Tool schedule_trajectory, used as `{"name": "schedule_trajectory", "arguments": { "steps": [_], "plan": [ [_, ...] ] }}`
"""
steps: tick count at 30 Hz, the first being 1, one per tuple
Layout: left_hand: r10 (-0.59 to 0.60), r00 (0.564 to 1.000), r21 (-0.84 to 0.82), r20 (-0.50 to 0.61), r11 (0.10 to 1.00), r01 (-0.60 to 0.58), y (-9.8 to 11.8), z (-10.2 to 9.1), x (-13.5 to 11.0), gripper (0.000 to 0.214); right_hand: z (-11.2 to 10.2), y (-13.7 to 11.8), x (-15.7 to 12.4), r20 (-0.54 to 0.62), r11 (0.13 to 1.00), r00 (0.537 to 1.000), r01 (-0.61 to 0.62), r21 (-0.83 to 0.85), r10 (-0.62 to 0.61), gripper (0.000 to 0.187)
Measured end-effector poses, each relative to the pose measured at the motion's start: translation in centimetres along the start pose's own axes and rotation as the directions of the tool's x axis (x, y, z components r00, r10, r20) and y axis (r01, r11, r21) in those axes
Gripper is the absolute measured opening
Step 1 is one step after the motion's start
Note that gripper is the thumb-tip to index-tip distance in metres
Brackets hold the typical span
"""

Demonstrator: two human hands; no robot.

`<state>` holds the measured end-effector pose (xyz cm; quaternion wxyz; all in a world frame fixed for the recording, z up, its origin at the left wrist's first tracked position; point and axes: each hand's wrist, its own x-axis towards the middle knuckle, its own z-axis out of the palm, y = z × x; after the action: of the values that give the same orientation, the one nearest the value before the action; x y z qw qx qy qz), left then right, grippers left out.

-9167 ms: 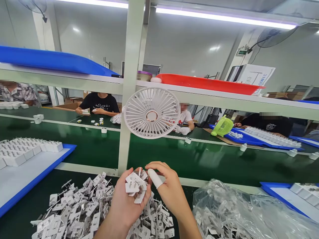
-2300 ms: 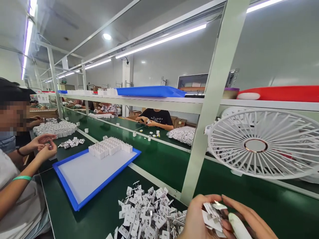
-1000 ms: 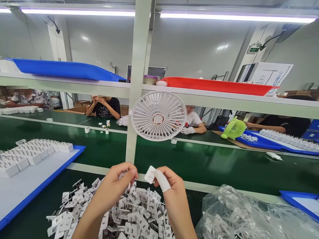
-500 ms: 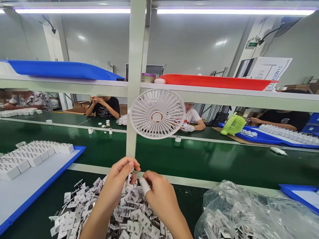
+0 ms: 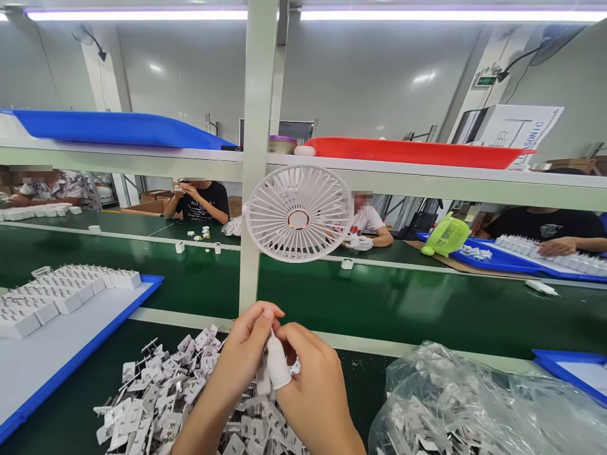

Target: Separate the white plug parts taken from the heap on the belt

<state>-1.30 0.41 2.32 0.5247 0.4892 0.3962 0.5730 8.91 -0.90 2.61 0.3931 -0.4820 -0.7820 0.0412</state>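
Note:
My left hand (image 5: 249,344) is closed in a pinch over the pile, its fingertips around a small white plastic part (image 5: 262,377) that is mostly hidden. Against its fingertips presses my right hand (image 5: 308,366), also closed, with a white finger cover (image 5: 277,361) on the thumb. What the right fingertips grip is hidden behind the thumb. Below both hands spreads a heap of white plastic plates with metal pins (image 5: 154,395), lying in all directions on the dark green bench.
On the left, a blue-edged tray (image 5: 102,332) bears rows of white blocks with pins (image 5: 61,294). A clear plastic bag of parts (image 5: 474,398) lies at right. Ahead stand a post (image 5: 256,76) and a white fan (image 5: 298,218). Co-workers sit beyond the green conveyor (image 5: 379,303).
My right hand has moved up and left to meet my left hand, which shifted slightly right. Small white pieces on the far strip moved right. The far-right co-worker's hand now reaches over the blocks.

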Motion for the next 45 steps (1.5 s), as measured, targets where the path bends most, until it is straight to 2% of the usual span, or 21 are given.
{"name": "schedule_trajectory", "arguments": {
  "steps": [2, 4, 7, 12, 17, 21, 23, 25, 27, 29, 32, 35, 41, 43, 45],
  "plan": [
    [-0.023, 1.0, 0.003, 0.0, 1.0, 0.023, -0.3, 0.2, 0.1, 0.035, 0.3, 0.4, 0.1, -0.075, 0.997, 0.997, -0.029, -0.073, 0.023, 0.024],
    [-0.011, 1.0, 0.019, -0.001, 1.0, 0.011, -0.5, 0.1, 0.3, 0.035, 0.5, 0.9, 0.2, -0.114, 0.994, 0.991, -0.081, -0.07, 0.072, 0.024],
    [0.027, 0.999, 0.042, 0.021, 0.999, -0.028, -0.5, -0.3, 0.4, 0.032, 0.4, 1.5, 0.5, -0.106, 0.992, 0.986, -0.128, 0.016, 0.129, 0.026],
    [0.014, 0.996, 0.112, 0.093, 0.993, -0.025, 0.5, -1.2, -0.2, 0.029, -0.4, 1.5, 0.7, -0.111, 0.98, 0.987, -0.095, 0.177, 0.116, 0.028],
    [0.002, 0.994, 0.253, 0.109, 0.967, -0.029, 1.4, -1.6, -1.0, 0.026, -1.2, 1.2, 0.4, -0.064, 0.934, 0.989, -0.101, 0.344, 0.13, 0.03],
    [0.004, 0.996, 0.264, 0.091, 0.964, -0.028, 1.4, -1.9, -1.2, 0.028, -1.5, 0.9, 0.4, 0.003, 0.822, 0.982, -0.158, 0.547, 0.186, 0.039],
    [-0.006, 0.995, 0.273, 0.096, 0.962, -0.02, 1.5, -2.1, -1.2, 0.028, -1.6, 1.0, 0.5, 0.042, 0.795, 0.978, -0.189, 0.577, 0.202, 0.039],
    [-0.02, 0.993, 0.314, 0.112, 0.949, -0.016, 1.6, -2.4, -1.1, 0.029, -1.6, 1.1, 0.8, 0.132, 0.841, 0.978, -0.207, 0.5, 0.163, 0.034],
    [-0.004, 0.994, 0.374, 0.106, 0.927, -0.036, 1.9, -2.7, -1.1, 0.03, -1.6, 1.4, 1.0, 0.245, 0.926, 0.963, -0.187, 0.328, 0.107, 0.029],
    [0.039, 0.997, 0.394, 0.06, 0.917, -0.06, 2.1, -3.0, -1.0, 0.03, -1.5, 1.7, 1.0, 0.307, 0.976, 0.947, -0.146, 0.164, 0.09, 0.024],
    [0.069, 0.998, 0.344, -0.006, 0.937, -0.062, 2.4, -3.2, -0.9, 0.031, -1.0, 2.4, 0.7, 0.336, 0.993, 0.936, -0.116, 0.02, 0.102, 0.02],
    [0.029, 0.999, 0.301, 0.02, 0.953, -0.033, 2.2, -3.1, -0.9, 0.032, -0.3, 3.0, 0.3, 0.369, 0.992, 0.923, -0.085, -0.09, 0.113, 0.022],
    [-0.099, 0.974, 0.198, 0.204, 0.979, 0.058, 1.0, -3.0, -0.4, 0.039, -0.5, 3.0, 0.9, 0.311, 0.981, 0.938, -0.107, -0.161, 0.154, 0.017],
    [-0.112, 0.969, 0.172, 0.22, 0.982, 0.075, 0.8, -3.0, -0.3, 0.041, -0.9, 2.4, 1.1, 0.23, 0.986, 0.962, -0.127, -0.104, 0.148, 0.015],
    [-0.116, 0.967, 0.151, 0.229, 0.985, 0.083, 0.8, -2.8, -0.2, 0.044, -1.2, 1.7, 1.0, 0.139, 0.992, 0.984, -0.117, 0.057, 0.108, 0.014]
  ]
}}
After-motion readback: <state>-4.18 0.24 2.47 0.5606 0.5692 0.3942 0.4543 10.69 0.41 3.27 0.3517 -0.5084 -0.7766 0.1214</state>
